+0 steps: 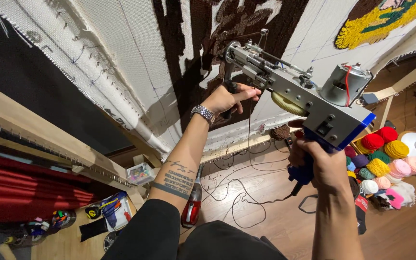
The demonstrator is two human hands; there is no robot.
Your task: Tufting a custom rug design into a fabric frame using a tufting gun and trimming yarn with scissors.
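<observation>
A grey metal tufting gun (304,96) with a blue handle and a round motor at its back is pressed nose-first against a white cloth (136,53) stretched on a wooden frame. My right hand (321,166) is closed around the blue rear handle. My left hand (229,99), with a metal watch on the wrist, grips the black front handle near the needle. Dark brown tufted yarn (203,43) fills the patch of cloth around the gun's nose. A yellow and green tufted patch (379,19) sits at the upper right.
A heap of coloured yarn balls (386,161) lies on the wooden floor at the right. A black power cord (246,197) trails across the floor. A red hand vacuum (191,209), a small clear box (139,172) and scattered tools (107,214) lie below the frame's wooden rail (49,139).
</observation>
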